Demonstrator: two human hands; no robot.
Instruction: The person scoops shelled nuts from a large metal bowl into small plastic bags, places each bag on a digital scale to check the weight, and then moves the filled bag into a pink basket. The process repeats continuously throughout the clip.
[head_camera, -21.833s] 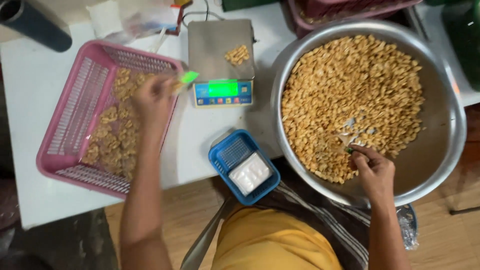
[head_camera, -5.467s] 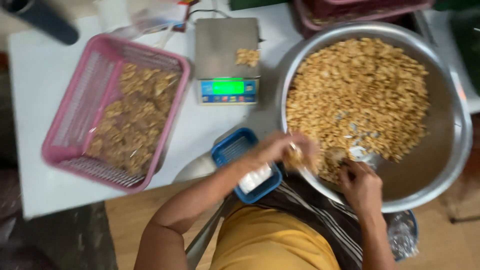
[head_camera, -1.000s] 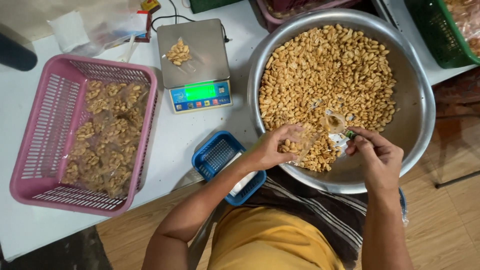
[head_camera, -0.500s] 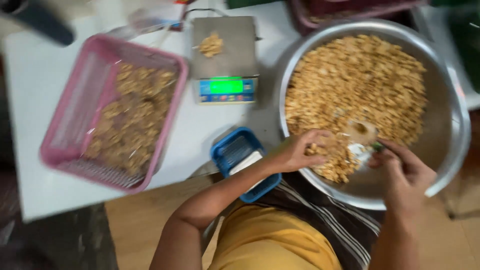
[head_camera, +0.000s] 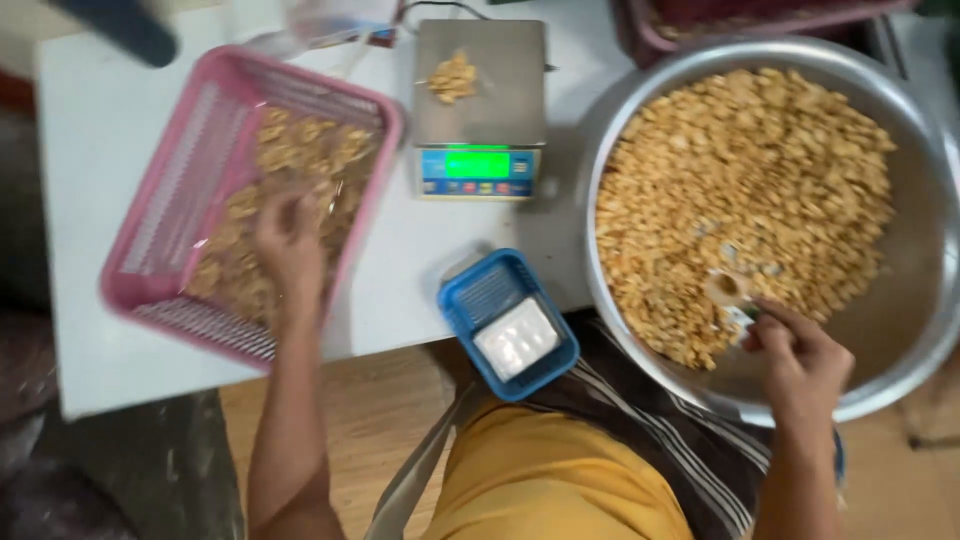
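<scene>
Pink basket (head_camera: 160, 215) at nine o'clock is already part-filled with packed snacks where the left hand (head_camera: 288, 245) rests, grip unclear, while the right hand (head_camera: 795, 350), closed on a small scoop (head_camera: 728, 292), works the still heaped steel bowl (head_camera: 900, 330) at three o'clock.

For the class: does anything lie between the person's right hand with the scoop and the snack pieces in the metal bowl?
Nothing visible. The right hand holds the scoop already among the snack pieces inside the metal bowl.
</scene>
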